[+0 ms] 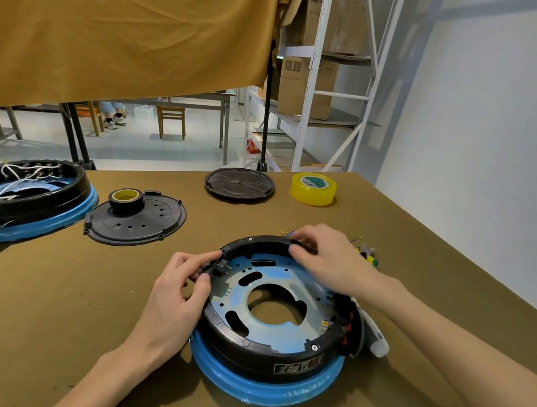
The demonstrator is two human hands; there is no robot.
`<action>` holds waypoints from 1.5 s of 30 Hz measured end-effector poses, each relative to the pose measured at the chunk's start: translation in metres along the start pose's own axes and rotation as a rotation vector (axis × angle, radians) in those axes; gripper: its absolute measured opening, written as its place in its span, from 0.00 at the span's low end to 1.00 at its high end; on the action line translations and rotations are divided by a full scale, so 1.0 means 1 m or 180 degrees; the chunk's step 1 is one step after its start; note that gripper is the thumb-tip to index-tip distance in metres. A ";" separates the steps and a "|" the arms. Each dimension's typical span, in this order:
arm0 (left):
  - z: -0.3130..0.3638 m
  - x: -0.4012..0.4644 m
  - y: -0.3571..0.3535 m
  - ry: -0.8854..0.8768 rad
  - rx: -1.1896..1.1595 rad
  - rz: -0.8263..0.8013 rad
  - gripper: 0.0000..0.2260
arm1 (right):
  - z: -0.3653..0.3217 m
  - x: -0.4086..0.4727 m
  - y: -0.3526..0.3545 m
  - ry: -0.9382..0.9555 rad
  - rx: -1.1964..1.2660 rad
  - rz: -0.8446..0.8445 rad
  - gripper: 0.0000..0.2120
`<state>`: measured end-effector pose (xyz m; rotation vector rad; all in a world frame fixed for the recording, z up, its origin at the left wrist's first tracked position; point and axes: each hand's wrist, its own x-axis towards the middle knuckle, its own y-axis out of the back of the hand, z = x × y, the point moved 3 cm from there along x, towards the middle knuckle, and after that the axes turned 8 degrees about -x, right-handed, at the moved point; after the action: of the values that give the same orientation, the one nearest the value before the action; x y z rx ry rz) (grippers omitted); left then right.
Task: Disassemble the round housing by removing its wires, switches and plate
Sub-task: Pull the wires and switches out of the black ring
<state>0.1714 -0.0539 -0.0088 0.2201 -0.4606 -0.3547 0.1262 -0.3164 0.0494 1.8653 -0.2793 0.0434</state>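
The round black housing (276,355) with a blue lower ring lies on the table in front of me. Inside it sits a bluish metal plate (288,286) with a round centre hole and several slots. My left hand (176,293) is at the housing's left rim, thumb and fingers pinching a small black switch (219,269) mounted there. My right hand (328,257) reaches over the far rim, fingertips curled on the rim's top edge. Several loose wires and small connectors (367,253) lie on the table just behind the right hand.
A second black-and-blue housing with white wires (20,198) stands at the far left. A black cover plate (138,222) carries a roll of black tape (126,200). Another round black plate (239,185) and yellow tape roll (313,188) lie farther back. A white tool (375,339) lies by the housing's right side.
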 end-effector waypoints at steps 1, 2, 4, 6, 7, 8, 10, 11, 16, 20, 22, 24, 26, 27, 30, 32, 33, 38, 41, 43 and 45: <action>-0.001 0.000 -0.001 0.0096 -0.0061 -0.0086 0.15 | -0.003 -0.011 -0.003 0.0083 -0.0031 -0.0061 0.19; -0.001 0.000 -0.002 0.0172 -0.0106 -0.0178 0.16 | -0.005 -0.019 -0.004 0.0113 -0.0017 -0.0042 0.19; 0.001 0.000 -0.001 0.0245 -0.0141 -0.0314 0.19 | -0.007 -0.030 -0.002 0.0019 0.0106 0.0099 0.19; 0.001 0.003 0.005 0.0295 -0.0098 -0.0273 0.20 | -0.008 -0.039 -0.001 -0.0042 0.0171 0.0083 0.20; 0.001 0.006 0.011 0.0339 -0.0087 -0.0202 0.19 | -0.011 -0.045 -0.003 -0.0017 0.0150 0.0029 0.20; 0.000 0.010 0.017 0.0400 -0.0104 -0.0150 0.18 | -0.013 -0.050 -0.006 0.0017 0.0103 -0.0014 0.21; 0.001 0.015 0.024 0.0504 -0.0129 -0.0190 0.15 | -0.016 -0.059 -0.012 0.0037 0.0050 0.0020 0.21; 0.001 0.016 0.025 0.0503 -0.0087 -0.0230 0.14 | -0.017 -0.060 -0.014 0.0026 0.0097 0.0077 0.21; 0.004 0.009 0.024 0.0510 0.0222 -0.0030 0.11 | -0.013 -0.041 -0.011 -0.0085 0.0499 0.0175 0.20; 0.026 -0.010 0.018 0.0081 0.0761 0.0503 0.11 | -0.015 -0.032 -0.014 -0.0220 0.0620 0.0192 0.21; 0.043 -0.022 0.000 -0.0301 0.1062 0.0125 0.09 | -0.016 -0.033 -0.015 -0.0305 0.0652 0.0233 0.20; 0.054 -0.033 -0.019 -0.0609 0.1499 -0.0149 0.08 | -0.017 -0.036 -0.016 -0.0435 0.0641 0.0298 0.20; 0.060 -0.037 -0.026 -0.0780 0.1590 -0.0179 0.11 | -0.018 -0.043 -0.019 -0.0639 0.0627 0.0420 0.20; 0.062 -0.037 -0.026 -0.0823 0.1535 -0.0232 0.13 | -0.018 -0.049 -0.020 -0.0749 0.0648 0.0509 0.20; 0.054 -0.029 -0.018 -0.0906 0.1253 -0.0439 0.14 | -0.021 -0.067 -0.027 -0.0927 0.0849 0.0696 0.19; 0.044 -0.018 -0.007 -0.0750 0.0939 -0.0362 0.13 | -0.022 -0.074 -0.031 -0.0904 0.0883 0.0638 0.19; 0.041 -0.013 -0.003 -0.0613 0.0824 -0.0286 0.13 | -0.022 -0.076 -0.032 -0.0855 0.0822 0.0597 0.19; 0.044 -0.013 -0.005 -0.0851 0.1283 -0.0470 0.14 | -0.013 -0.075 -0.034 -0.0496 0.0775 0.0466 0.15; 0.056 -0.031 -0.024 -0.0966 0.1551 -0.1041 0.20 | -0.003 -0.057 -0.022 -0.0254 0.0922 0.0171 0.18; 0.066 -0.036 -0.033 -0.0978 0.1561 -0.1251 0.22 | -0.002 -0.045 -0.011 -0.0099 0.1150 -0.0203 0.21; 0.072 -0.034 -0.041 -0.0884 0.1596 -0.1418 0.22 | -0.001 -0.035 -0.006 -0.0089 0.1172 -0.0233 0.24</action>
<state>0.0981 -0.0873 0.0291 0.7746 -0.7744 -0.7086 0.0941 -0.3080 0.0382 2.2420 -0.2330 0.0191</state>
